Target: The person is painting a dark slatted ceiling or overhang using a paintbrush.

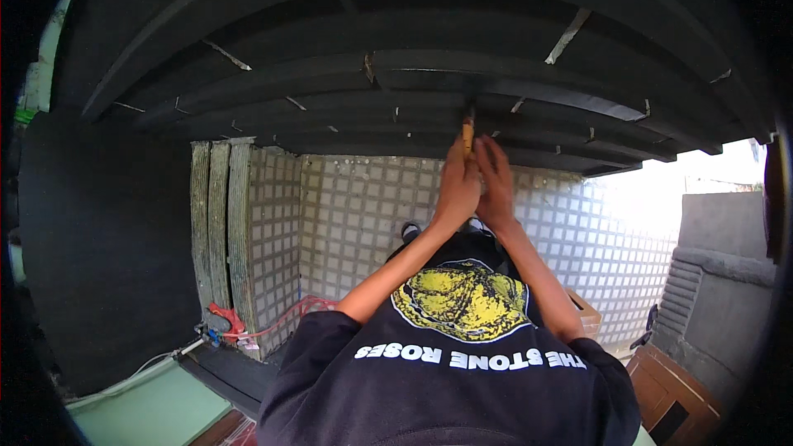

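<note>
A brush-like tool with an orange handle [467,134] points away from me, its dark tip against the dark-painted boards [429,83]. My left hand [457,187] is closed on the handle. My right hand [496,179] is right beside it, fingers extended and slightly bent near the handle; whether they touch it is unclear. The boards run crosswise in long parallel strips, with short pale strips and marks along them. The tool's tip is too dark to make out clearly.
Below the boards is a checked tiled surface [347,206]. At left are ribbed planks [219,223], a dark panel [107,256], a red tool [223,322] with a hose and a pale green board [140,405]. At right stand a grey wall [723,231] and a brown wooden piece [673,388].
</note>
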The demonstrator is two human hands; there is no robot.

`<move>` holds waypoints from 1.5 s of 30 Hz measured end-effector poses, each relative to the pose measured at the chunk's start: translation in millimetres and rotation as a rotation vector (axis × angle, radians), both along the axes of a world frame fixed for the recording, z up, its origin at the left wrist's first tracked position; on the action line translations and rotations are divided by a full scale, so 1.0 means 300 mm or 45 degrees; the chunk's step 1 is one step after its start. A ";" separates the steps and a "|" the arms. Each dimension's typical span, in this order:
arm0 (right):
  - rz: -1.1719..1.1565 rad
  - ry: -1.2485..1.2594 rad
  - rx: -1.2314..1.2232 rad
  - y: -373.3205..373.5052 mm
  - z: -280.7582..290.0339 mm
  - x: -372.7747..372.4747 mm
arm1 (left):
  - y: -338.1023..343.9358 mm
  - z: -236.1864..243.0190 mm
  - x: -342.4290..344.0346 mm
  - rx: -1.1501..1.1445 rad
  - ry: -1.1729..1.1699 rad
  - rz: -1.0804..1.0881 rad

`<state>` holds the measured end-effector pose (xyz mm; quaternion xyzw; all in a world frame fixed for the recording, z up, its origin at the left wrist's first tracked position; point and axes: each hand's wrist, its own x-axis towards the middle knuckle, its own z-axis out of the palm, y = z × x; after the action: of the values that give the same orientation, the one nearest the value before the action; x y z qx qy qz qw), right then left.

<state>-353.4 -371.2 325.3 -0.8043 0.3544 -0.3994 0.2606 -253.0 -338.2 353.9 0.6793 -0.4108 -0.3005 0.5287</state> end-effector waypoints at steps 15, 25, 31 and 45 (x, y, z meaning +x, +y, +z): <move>0.493 -0.292 -0.096 0.035 -0.009 0.496 | 0.343 -0.023 0.392 -0.086 -0.219 0.427; 0.156 -0.215 -0.092 -0.099 -0.072 0.351 | 0.598 -0.655 0.563 0.562 -0.640 0.017; -0.429 -0.201 -0.176 -0.059 -0.046 0.159 | 0.911 -0.890 0.619 1.031 -0.569 -0.009; -0.032 -0.274 -0.183 -0.132 0.000 0.277 | 0.926 -1.042 0.670 1.077 -0.439 -0.048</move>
<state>-270.2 -410.9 325.4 -0.7689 0.3050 -0.5109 0.2339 -51.9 -60.5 41.3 0.8680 -0.3463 -0.3338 0.1232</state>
